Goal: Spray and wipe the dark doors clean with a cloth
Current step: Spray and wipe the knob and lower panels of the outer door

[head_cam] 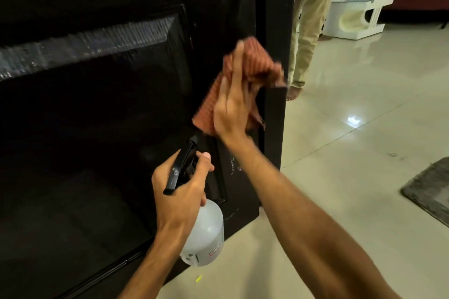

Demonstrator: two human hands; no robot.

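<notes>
Head view: right grip [230,102] is up on the door [97,104], fingers spread flat and pressing the cloth [257,63] against the dark panel near its right edge. Nothing is pinched there; the palm does the work. The cloth is bunched, with a corner flopping past the door's edge and a tail hanging under the wrist. Hand and cloth are blurred, so I read this as mid-wipe.

Left grip [179,192] sits lower and closer in, curled round the black trigger head of the bottle [206,233]. Its thumb is up beside the nozzle, and the clear body hangs below the fist, just off the door.

To do this well, I'd say keep the palm flat with even pressure and overlap each pass. Work down toward the streaks [233,162] glistening just below the wrist. Refold the cloth so a clean face meets the panel. The loose corner should be tucked in so it doesn't drag. The moulded ridge to the left will likely need fingertip pressure.

Right forearm reaches long and diagonal from the lower right, wrist bent back and fingers pointing up. Left forearm comes up from the bottom centre, wrist nearly straight, nozzle aimed at the door.
</notes>
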